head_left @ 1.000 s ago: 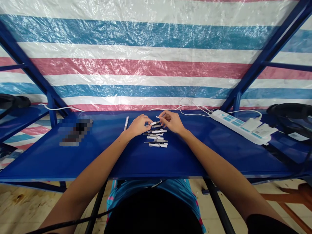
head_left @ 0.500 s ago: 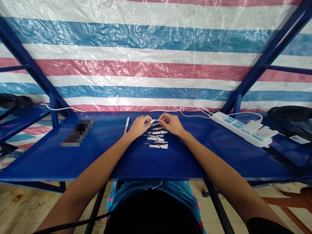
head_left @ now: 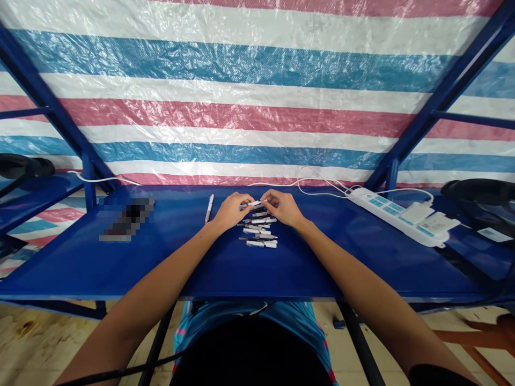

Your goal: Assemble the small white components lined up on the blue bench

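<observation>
My left hand (head_left: 232,210) is closed in a pinch on a white pen (head_left: 253,203), which lies roughly level between my two hands. At the pen's right end my right hand (head_left: 282,208) is closed, thumb and fingertips pressed together. Its fingers hide that end, so whether the pen is whole or in parts I cannot tell. Just below my hands, several white pens and dark slim pen parts (head_left: 260,236) lie crosswise in a column on the blue table (head_left: 265,273). One separate white pen (head_left: 209,208) rests left of my left hand, pointing away from me.
A white power strip (head_left: 396,217) with plugged-in adapters sits at the right, its white cable (head_left: 317,179) looping along the back edge. A blurred-out dark object (head_left: 127,220) lies at the left. Blue metal posts (head_left: 392,179) and a striped plastic sheet (head_left: 241,115) stand behind.
Both hands have come slightly toward me and closer together. The white pen has lowered toward the column, and the small gap near my right fingertips has narrowed.
</observation>
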The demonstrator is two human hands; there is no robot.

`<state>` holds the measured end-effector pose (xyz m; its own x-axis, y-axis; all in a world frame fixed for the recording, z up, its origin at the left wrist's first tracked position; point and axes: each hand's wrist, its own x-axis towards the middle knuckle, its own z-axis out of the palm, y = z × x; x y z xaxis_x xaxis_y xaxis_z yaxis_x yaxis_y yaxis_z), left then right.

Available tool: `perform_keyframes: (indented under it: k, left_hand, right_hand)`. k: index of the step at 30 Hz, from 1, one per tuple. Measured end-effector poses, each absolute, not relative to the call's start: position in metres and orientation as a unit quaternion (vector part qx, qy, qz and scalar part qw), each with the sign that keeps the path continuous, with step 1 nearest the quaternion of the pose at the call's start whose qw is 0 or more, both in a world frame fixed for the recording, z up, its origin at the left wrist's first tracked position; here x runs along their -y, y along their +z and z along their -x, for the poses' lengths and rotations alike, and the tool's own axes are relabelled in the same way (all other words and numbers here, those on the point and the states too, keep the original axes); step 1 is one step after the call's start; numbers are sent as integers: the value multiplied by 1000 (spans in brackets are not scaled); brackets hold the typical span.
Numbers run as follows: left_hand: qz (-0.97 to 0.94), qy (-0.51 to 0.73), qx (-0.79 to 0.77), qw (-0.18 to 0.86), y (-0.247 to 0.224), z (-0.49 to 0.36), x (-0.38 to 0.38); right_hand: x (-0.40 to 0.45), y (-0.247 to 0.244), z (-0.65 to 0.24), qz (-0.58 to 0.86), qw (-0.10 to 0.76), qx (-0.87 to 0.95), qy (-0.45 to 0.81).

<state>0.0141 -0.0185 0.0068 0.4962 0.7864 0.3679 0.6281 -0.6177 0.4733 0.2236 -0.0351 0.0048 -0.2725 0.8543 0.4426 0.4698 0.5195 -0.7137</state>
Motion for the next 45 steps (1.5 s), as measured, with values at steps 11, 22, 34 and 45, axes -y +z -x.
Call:
perform_keyframes:
  k: [11, 22, 34, 45]
  left_hand:
    - [-853, 284, -415, 139, 6, -16, 21]
    - [-856, 302, -399, 134, 0, -14, 16]
    - [-865, 314, -367, 137, -4, -13, 14]
    - [-866, 304, -371, 145, -2, -14, 15]
  right_hand:
    - [34, 0, -221, 404, 432, 758, 273]
    - [29, -5, -223, 406, 439, 743, 301]
    - [29, -4, -222, 420, 415, 766, 253]
    - [29, -5, -223, 406, 420, 769, 260]
